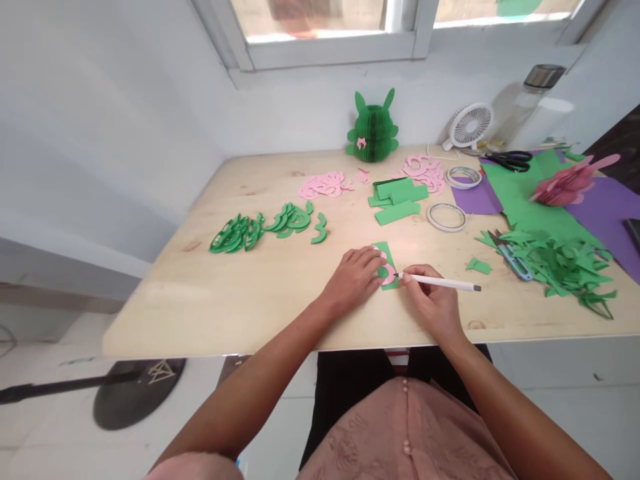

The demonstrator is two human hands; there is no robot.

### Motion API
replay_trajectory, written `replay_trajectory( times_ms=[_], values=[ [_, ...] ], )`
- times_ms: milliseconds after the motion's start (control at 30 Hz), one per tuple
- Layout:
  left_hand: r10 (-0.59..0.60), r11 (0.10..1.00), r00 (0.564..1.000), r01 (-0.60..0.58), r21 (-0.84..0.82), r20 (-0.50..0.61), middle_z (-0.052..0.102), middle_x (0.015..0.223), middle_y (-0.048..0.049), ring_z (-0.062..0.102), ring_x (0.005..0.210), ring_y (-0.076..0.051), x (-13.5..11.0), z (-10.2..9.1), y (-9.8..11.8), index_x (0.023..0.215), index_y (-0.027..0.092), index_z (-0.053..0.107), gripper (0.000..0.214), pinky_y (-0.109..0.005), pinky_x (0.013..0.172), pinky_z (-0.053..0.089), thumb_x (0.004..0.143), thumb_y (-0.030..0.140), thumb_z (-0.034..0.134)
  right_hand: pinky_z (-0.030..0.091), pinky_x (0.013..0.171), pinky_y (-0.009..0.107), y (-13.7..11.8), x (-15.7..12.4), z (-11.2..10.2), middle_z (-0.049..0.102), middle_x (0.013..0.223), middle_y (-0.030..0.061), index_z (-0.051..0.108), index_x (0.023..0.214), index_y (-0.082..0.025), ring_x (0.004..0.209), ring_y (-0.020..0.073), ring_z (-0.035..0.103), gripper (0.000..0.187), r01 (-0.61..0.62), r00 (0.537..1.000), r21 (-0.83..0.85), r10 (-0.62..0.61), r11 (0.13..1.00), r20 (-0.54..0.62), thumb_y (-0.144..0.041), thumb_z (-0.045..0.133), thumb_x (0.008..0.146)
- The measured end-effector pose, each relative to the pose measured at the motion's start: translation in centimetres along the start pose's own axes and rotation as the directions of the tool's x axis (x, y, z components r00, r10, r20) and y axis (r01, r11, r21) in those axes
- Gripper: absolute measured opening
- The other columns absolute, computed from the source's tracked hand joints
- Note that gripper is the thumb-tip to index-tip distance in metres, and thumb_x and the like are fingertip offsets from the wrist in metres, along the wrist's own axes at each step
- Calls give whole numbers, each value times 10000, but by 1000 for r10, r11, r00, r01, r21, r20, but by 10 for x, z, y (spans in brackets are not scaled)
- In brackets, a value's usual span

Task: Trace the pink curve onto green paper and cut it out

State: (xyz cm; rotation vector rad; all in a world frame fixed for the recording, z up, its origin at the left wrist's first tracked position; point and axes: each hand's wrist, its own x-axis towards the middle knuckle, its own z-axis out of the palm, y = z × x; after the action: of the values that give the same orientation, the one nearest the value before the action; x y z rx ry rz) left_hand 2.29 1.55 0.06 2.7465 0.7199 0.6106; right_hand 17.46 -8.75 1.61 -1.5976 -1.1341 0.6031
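My left hand (pixel 356 275) lies flat, its fingers spread over a curved pink paper cutout (pixel 389 275). Beneath that cutout is a small green paper rectangle (pixel 391 255), partly hidden by my fingers. A white pen with a dark end (pixel 444 283) is gripped in my right hand (pixel 434 303). Its tip points left and meets the right edge of the pink cutout, as far as I can see. Left of my hands lie curved green cutouts (pixel 293 219) and another heap of green cutouts (pixel 236 233).
Behind my hands are pink cutouts (pixel 326 185), green paper strips (pixel 399 208) and a tape roll (pixel 447 217). On the right, blue-handled scissors (pixel 517 261) touch green scraps (pixel 565 263). A green paper figure (pixel 373 133), a white fan (pixel 470 127) and a bottle (pixel 525 107) stand near the wall.
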Motion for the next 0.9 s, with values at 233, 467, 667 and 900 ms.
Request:
replay_trajectory(
  times_ms=[233, 467, 667, 900],
  values=[
    [3, 1000, 999, -3, 11, -38, 585, 1264, -92, 464, 1252, -219, -1, 5, -1, 1014, 178, 585, 169, -397, 1020, 365, 884, 222, 487, 499, 622, 296, 2, -3, -2, 731, 847, 66, 610, 1068, -183, 609, 168, 608, 297, 39, 998, -68, -41, 997, -37, -390, 482, 898],
    [19, 1000, 999, -18, 21, -41, 581, 1265, -89, 469, 1242, -220, -1, 6, -2, 1013, 188, 586, 160, -398, 1010, 374, 880, 226, 504, 507, 720, 285, 1, -4, 1, 730, 947, 55, 598, 1075, -227, 840, 202, 684, 267, 153, 987, -228, -139, 961, 77, -360, 413, 934],
    [30, 999, 998, -29, 28, -50, 587, 1248, -95, 478, 1228, -214, 0, 5, 0, 996, 180, 585, 146, -392, 997, 387, 876, 237, 523, 493, 684, 276, -2, -5, 1, 723, 938, 41, 610, 1069, -235, 806, 198, 681, 275, 240, 970, -336, -215, 911, 113, -314, 382, 937],
    [36, 999, 998, -34, 40, -47, 594, 1238, -94, 482, 1225, -216, 0, 5, -1, 992, 184, 588, 146, -392, 990, 395, 870, 242, 532, 491, 719, 306, -1, -6, 1, 709, 873, 59, 587, 1109, -221, 819, 223, 672, 288, 298, 953, -387, -251, 873, 168, -281, 363, 938]
  ],
)
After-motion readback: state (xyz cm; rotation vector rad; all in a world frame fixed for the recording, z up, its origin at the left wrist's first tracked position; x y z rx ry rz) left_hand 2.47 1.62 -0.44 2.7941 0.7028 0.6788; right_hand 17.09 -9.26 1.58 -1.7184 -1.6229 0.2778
